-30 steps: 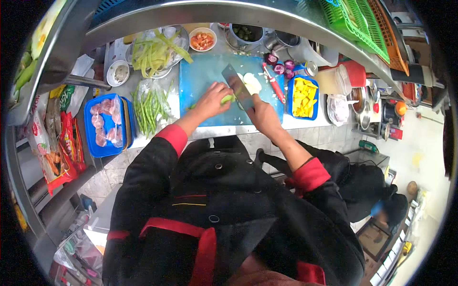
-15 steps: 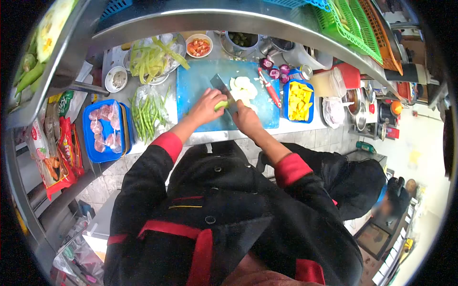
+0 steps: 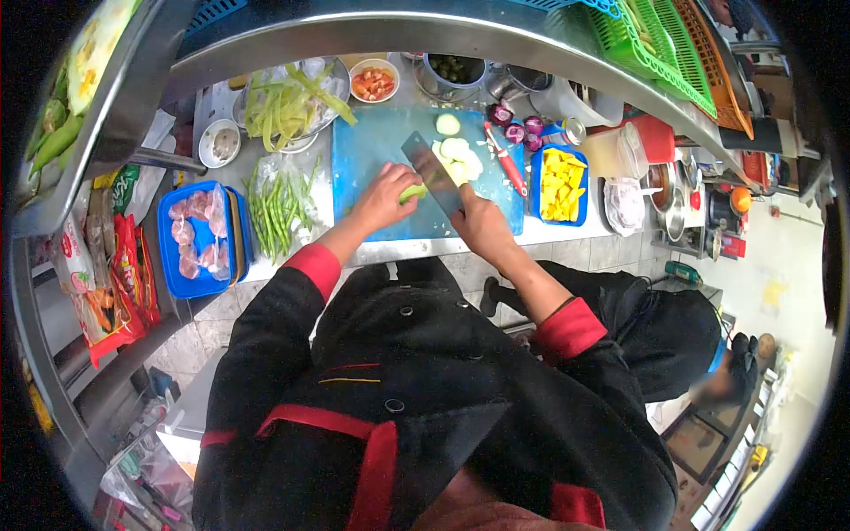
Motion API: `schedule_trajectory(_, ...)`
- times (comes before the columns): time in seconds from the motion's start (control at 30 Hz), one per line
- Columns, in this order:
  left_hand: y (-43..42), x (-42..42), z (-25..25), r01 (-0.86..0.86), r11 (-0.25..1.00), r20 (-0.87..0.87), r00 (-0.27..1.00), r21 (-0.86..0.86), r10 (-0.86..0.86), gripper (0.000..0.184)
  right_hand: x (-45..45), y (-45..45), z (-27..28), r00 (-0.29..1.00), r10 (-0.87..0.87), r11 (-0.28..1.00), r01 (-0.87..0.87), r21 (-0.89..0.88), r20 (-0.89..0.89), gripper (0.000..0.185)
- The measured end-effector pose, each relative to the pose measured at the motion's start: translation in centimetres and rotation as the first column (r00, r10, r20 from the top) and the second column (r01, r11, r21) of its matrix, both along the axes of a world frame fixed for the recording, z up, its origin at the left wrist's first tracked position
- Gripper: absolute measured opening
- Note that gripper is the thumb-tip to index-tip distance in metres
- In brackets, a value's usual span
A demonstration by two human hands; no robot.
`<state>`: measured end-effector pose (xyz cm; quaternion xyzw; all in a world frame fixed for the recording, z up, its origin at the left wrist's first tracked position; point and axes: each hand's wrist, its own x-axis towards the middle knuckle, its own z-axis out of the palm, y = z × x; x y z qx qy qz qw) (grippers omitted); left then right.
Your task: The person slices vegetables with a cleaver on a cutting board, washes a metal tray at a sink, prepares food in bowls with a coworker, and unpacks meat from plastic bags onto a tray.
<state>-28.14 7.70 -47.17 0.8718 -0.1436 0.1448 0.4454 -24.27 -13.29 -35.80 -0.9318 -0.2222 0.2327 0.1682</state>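
Note:
On the blue cutting board [image 3: 359, 146], my left hand [image 3: 382, 196] has its fingers curled over a pale green vegetable [image 3: 413, 192]. The handle of a cleaver [image 3: 428, 168] is in my right hand [image 3: 485, 223]; its blade slants up and left, between the vegetable and a cluster of pale round slices [image 3: 459, 159]. One slice [image 3: 448, 124] lies apart, farther back. Beyond the slices, toward the board's right edge, rests a red-handled tool [image 3: 508, 166], its kind unclear.
Left of the board are green beans [image 3: 270, 212] and a blue tray of raw meat [image 3: 199, 234]. Yellow pieces fill a blue container [image 3: 561, 188] at right, near purple onions [image 3: 522, 133]. A metal shelf [image 3: 407, 37] overhangs the back. Another person [image 3: 637, 327] is close on my right.
My right hand and the cleaver have shifted right, opening a gap from the vegetable. One slice now lies farther back, separate from the cluster. My left hand has stayed nearly in place.

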Motion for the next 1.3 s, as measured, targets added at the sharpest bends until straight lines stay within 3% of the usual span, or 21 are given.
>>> schedule_trajectory(0.1, 0.1, -0.2, 0.0, 0.002, 1.0, -0.001, 1.0, 0.026, -0.002, 0.032, -0.9, 1.1, -3.4, 0.999, -0.034, 0.997, 0.034, -0.064, -0.002, 0.029)
schedule_trajectory(0.13, 0.2, -0.1, 0.1, 0.0, 0.999, -0.013, 1.0, 0.047, 0.001, 0.032, -1.1, 1.4, -4.8, 0.999, -0.003, 0.998, 0.0, 0.058, 0.054, 0.03)
schedule_trajectory(0.17, 0.2, 0.0, 0.2, -0.002, 0.999, -0.007, 1.0, 0.05, 0.002, 0.032, -0.8, 0.9, -5.7, 0.999, -0.002, 0.999, 0.0, 0.045, 0.042, 0.03)
schedule_trajectory(0.3, 0.2, -0.6, -0.1, -0.021, 1.0, 0.005, 1.0, -0.013, 0.021, 0.031, 0.0, -0.1, -0.9, 0.999, 0.011, 0.999, -0.013, 0.052, 0.043, 0.03)
schedule_trajectory(0.4, 0.3, -0.5, 0.1, -0.031, 1.0, -0.006, 1.0, 0.002, 0.031, 0.031, -1.0, 0.8, -1.0, 0.999, -0.046, 0.999, 0.046, -0.028, -0.011, 0.027)
schedule_trajectory(0.47, 0.4, -0.4, -0.1, -0.024, 0.999, 0.008, 1.0, 0.024, 0.024, 0.031, -1.3, 1.1, -6.2, 0.999, 0.011, 0.999, -0.012, 0.029, 0.044, 0.03)
schedule_trajectory(0.53, 0.5, -0.7, -0.2, -0.04, 0.999, 0.071, 0.997, 0.024, 0.038, 0.031, -0.8, 2.2, -4.7, 0.999, 0.026, 1.0, -0.026, 0.009, 0.025, 0.033)
schedule_trajectory(0.63, 0.5, -1.0, 0.0, -0.049, 0.998, 0.01, 0.999, -0.032, 0.049, 0.03, -0.2, 1.4, -0.2, 0.999, 0.032, 0.999, -0.032, -0.029, 0.012, 0.035)
schedule_trajectory(0.73, 0.6, -0.9, 0.0, -0.062, 0.998, 0.023, 0.998, 0.005, 0.062, 0.03, -0.9, 1.5, -0.6, 1.0, -0.017, 0.997, 0.016, -0.072, -0.011, 0.033)
schedule_trajectory(0.87, 1.0, -0.7, -0.7, -0.044, 0.998, 0.083, 0.996, 0.041, 0.041, 0.031, -0.9, 2.6, -5.9, 0.998, 0.036, 0.998, -0.038, 0.043, 0.048, 0.03)
schedule_trajectory(1.0, 0.8, -1.4, -0.7, -0.073, 0.997, 0.051, 0.996, 0.016, 0.072, 0.029, -0.7, 2.0, 1.3, 0.999, 0.034, 0.998, -0.035, 0.045, 0.029, 0.026)
schedule_trajectory(1.17, 0.8, -1.3, -0.2, -0.086, 0.996, 0.057, 0.995, 0.028, 0.085, 0.029, -1.8, 2.7, -6.2, 0.999, -0.031, 0.999, 0.03, 0.025, 0.02, 0.03)
schedule_trajectory(1.3, 1.0, -1.9, -0.6, -0.073, 0.997, 0.046, 0.996, 0.019, 0.072, 0.028, -0.9, 2.2, -1.0, 0.999, -0.004, 0.999, 0.006, 0.049, -0.039, 0.033)
